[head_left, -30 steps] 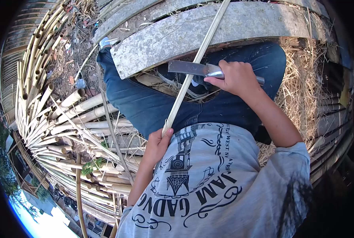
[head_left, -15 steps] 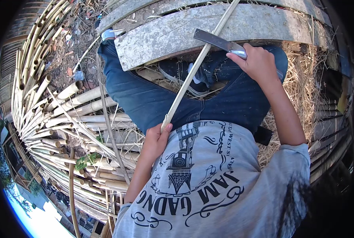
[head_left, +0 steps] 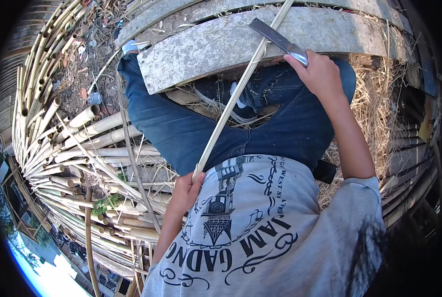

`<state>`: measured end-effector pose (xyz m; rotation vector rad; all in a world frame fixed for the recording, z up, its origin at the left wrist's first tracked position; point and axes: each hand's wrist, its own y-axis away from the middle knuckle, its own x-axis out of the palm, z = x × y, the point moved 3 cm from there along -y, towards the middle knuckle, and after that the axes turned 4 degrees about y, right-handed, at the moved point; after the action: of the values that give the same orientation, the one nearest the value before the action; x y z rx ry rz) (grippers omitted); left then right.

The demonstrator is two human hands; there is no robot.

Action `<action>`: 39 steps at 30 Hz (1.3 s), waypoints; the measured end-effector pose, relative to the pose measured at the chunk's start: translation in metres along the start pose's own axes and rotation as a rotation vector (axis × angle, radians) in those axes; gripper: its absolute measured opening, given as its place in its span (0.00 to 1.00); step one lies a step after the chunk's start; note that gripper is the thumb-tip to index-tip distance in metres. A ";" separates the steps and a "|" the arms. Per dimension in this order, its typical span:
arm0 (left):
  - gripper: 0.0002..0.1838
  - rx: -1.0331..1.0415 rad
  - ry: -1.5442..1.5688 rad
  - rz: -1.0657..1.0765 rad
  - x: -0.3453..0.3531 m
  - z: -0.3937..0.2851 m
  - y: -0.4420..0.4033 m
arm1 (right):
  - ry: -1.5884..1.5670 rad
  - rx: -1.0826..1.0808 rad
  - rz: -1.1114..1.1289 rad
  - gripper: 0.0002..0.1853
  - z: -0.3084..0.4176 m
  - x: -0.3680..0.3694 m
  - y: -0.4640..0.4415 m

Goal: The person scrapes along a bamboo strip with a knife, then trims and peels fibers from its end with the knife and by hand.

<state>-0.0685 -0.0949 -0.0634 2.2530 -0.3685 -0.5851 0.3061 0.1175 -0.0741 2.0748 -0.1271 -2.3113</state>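
Observation:
A long, pale bamboo strip [head_left: 232, 101] runs slantwise from my lap up across the wooden plank. Its near end is gripped by my left hand [head_left: 187, 190], thumb pressed along it, close to my waist. Around the handle of a large knife [head_left: 273, 37] my right hand [head_left: 322, 74] is closed. The dark, broad blade lies across the strip near the plank's front edge, and a shiny metal collar shows beside my fingers. A thin curl of shaving sticks up from the strip just below the blade.
In front of me is a weathered plank [head_left: 196, 57], with more boards beyond. Many cut bamboo poles [head_left: 89, 116] fan out on the left. Straw-like shavings [head_left: 372, 109] lie heaped on the right. My crossed legs in blue jeans [head_left: 166, 119] are under the strip.
My left hand has drawn the strip's near end slightly down and left. The blade now sits a little farther right in view, and a thin shaving shows below it.

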 end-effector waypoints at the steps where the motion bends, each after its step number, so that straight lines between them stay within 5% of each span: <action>1: 0.20 -0.014 0.000 0.013 0.002 0.003 -0.001 | 0.000 -0.005 -0.003 0.38 0.002 -0.004 -0.001; 7: 0.20 -0.010 0.091 0.052 0.000 -0.002 -0.006 | -0.142 -0.380 0.310 0.34 0.065 0.009 0.048; 16: 0.20 -0.057 0.055 0.039 -0.001 0.004 0.000 | -0.123 -0.210 0.134 0.37 0.044 0.008 0.032; 21: 0.20 -0.028 0.063 0.038 -0.001 0.005 0.003 | -0.099 -0.375 0.220 0.37 0.067 0.010 0.050; 27: 0.20 -0.016 0.031 0.028 -0.001 -0.002 0.004 | -0.123 -0.186 0.152 0.38 0.053 0.015 0.033; 31: 0.19 -0.012 -0.021 0.045 -0.001 -0.006 0.006 | -0.125 -0.459 0.265 0.36 0.083 0.008 0.060; 34: 0.19 -0.031 0.037 0.002 -0.003 0.003 0.013 | -0.086 -0.230 0.176 0.36 0.053 0.016 0.031; 39: 0.19 0.020 0.013 0.092 -0.001 0.007 0.005 | -0.186 -0.243 0.217 0.37 0.063 0.018 0.045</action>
<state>-0.0733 -0.1022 -0.0632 2.2451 -0.4711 -0.5208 0.2400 0.0735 -0.0815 1.6463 -0.0681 -2.2559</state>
